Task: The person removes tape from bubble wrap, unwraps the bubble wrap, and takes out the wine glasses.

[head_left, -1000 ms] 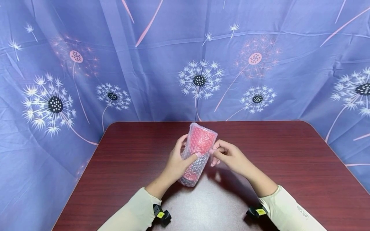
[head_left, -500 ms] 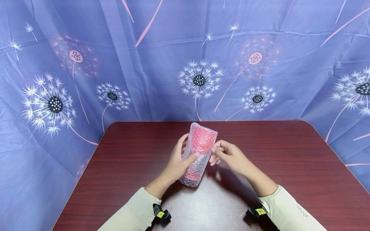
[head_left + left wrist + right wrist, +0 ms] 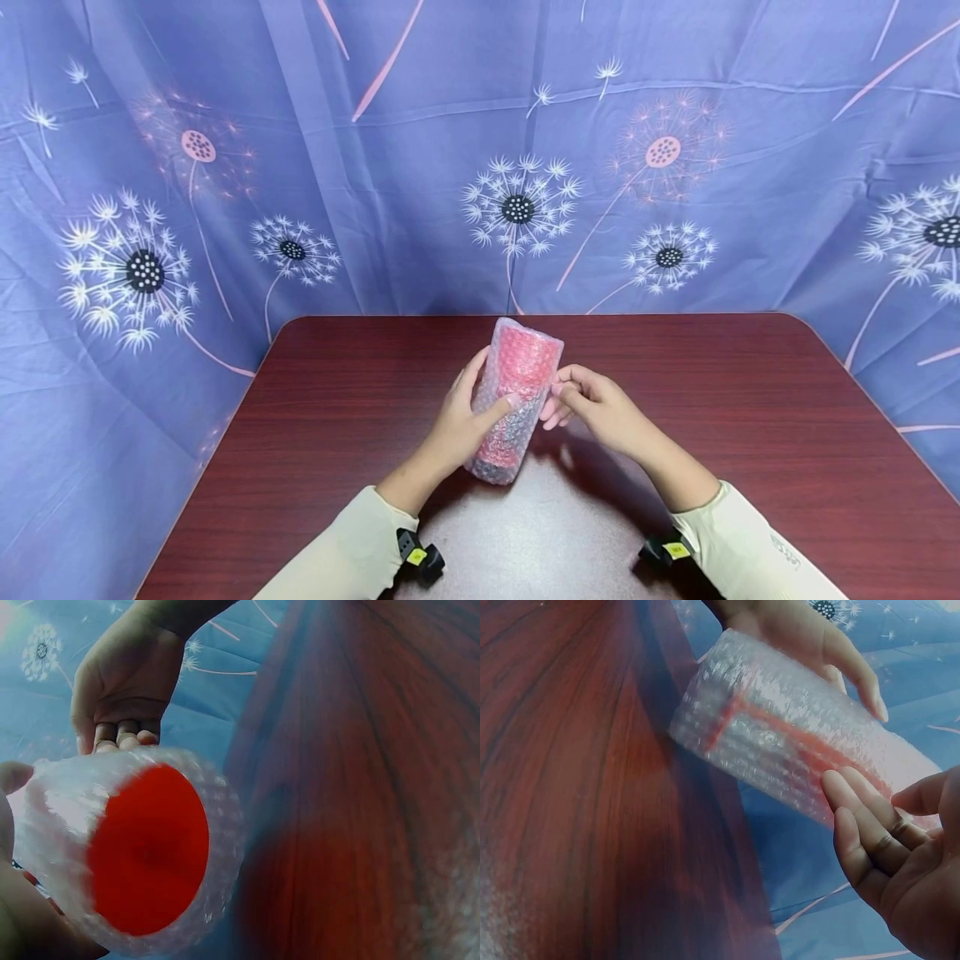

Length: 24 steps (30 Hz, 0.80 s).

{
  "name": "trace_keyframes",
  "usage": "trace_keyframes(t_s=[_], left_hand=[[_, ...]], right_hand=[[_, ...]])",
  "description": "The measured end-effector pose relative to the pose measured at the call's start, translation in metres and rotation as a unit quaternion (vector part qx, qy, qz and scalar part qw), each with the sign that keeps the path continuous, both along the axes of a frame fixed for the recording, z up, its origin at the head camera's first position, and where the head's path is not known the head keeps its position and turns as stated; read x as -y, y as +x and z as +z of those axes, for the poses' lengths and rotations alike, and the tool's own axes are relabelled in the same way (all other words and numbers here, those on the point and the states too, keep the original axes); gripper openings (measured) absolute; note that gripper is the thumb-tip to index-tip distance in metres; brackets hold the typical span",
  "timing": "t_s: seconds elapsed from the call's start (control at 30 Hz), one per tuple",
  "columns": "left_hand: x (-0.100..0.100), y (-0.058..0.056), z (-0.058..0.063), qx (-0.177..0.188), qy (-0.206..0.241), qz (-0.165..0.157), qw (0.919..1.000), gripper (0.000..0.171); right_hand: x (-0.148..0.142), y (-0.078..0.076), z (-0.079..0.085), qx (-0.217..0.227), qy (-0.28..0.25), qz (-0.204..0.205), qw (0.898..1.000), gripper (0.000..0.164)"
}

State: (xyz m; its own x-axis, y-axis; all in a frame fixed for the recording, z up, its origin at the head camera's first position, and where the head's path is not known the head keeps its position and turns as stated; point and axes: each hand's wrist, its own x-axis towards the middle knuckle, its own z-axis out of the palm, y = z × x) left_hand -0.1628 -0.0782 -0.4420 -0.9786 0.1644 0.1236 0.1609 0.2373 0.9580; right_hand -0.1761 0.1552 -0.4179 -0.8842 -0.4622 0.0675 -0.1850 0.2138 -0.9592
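Observation:
A long bubble-wrapped bundle (image 3: pixel 528 362) with a red, cylinder-like thing inside is tilted over the table, its top leaning away and to the right. My left hand (image 3: pixel 459 427) grips it from the left, thumb across the front and fingers behind. On the right edge, my right hand (image 3: pixel 606 412) has thumb and index finger together, pinching the bubble wrap (image 3: pixel 780 697); its other fingers are loosely curled against the side. In the left wrist view the bundle's round red end (image 3: pixel 150 851) shows through the clear wrap.
The dark red wooden table (image 3: pixel 750 400) lies beneath, with a glossy glare near its front. A blue dandelion-print cloth (image 3: pixel 420 167) hangs behind and along the sides. Black wrist cameras sit at both cream sleeves (image 3: pixel 337 550).
The bundle has turned very slightly in my left hand, its lower end shifting a little right. The right hand's lower fingers have moved slightly closer in along the bundle's side.

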Motion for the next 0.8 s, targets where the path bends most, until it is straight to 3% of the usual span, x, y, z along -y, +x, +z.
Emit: trace_keyframes(t_s=[0.23, 0.5, 0.8], left_hand=[[0.0009, 0.0002, -0.0002, 0.008, 0.019, -0.022, 0.9995, 0.083], [-0.0011, -0.0014, -0.0003, -0.009, 0.029, 0.002, 0.9995, 0.082], [-0.0005, -0.0032, -0.0041, -0.011, 0.039, 0.009, 0.9991, 0.078]], right_hand=[[-0.0005, -0.0005, -0.0008, -0.001, -0.002, 0.004, 1.0, 0.023], [0.0001, -0.0006, -0.0035, 0.011, -0.006, -0.003, 1.0, 0.022], [-0.0003, -0.0021, -0.0005, -0.017, 0.022, -0.031, 0.999, 0.017]])
